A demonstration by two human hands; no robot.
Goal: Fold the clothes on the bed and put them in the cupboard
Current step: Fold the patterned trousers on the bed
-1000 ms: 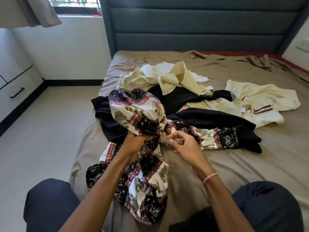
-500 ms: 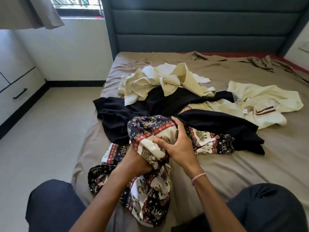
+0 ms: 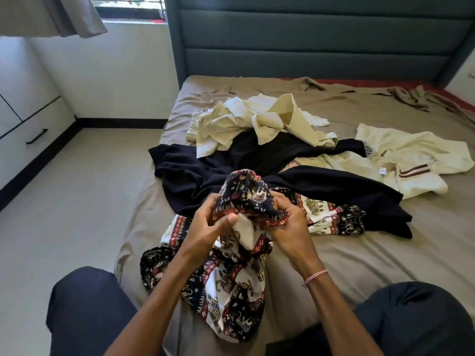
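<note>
a: where is the elephant-print garment (image 3: pixel 232 301) found?
b: it is seen at the near edge of the bed (image 3: pixel 385 265). its middle is bunched and lifted. one end is draped over the edge between the knees, and the other is laid out to the right, touching a black garment (image 3: pixel 321 186).
a: how is it held?
b: it is gripped by both hands. the left hand (image 3: pixel 207 228) is closed on a pale fold, with the thumb pressed against it. the right hand (image 3: pixel 290 227) is clenched on the dark bunched part, its fingers (image 3: pixel 281 201) curled into the cloth. a pink thread bracelet (image 3: pixel 315 276) is worn on the right wrist.
a: what else is laid on the bed?
b: a crumpled cream garment (image 3: pixel 244 124) is piled on the far side of the black one, and a cream shirt with brown stripes (image 3: pixel 416 155) is spread to the right. a padded grey-blue headboard (image 3: pixel 308 47) is seen behind, and a white drawer unit (image 3: pixel 30 129) by the left wall.
</note>
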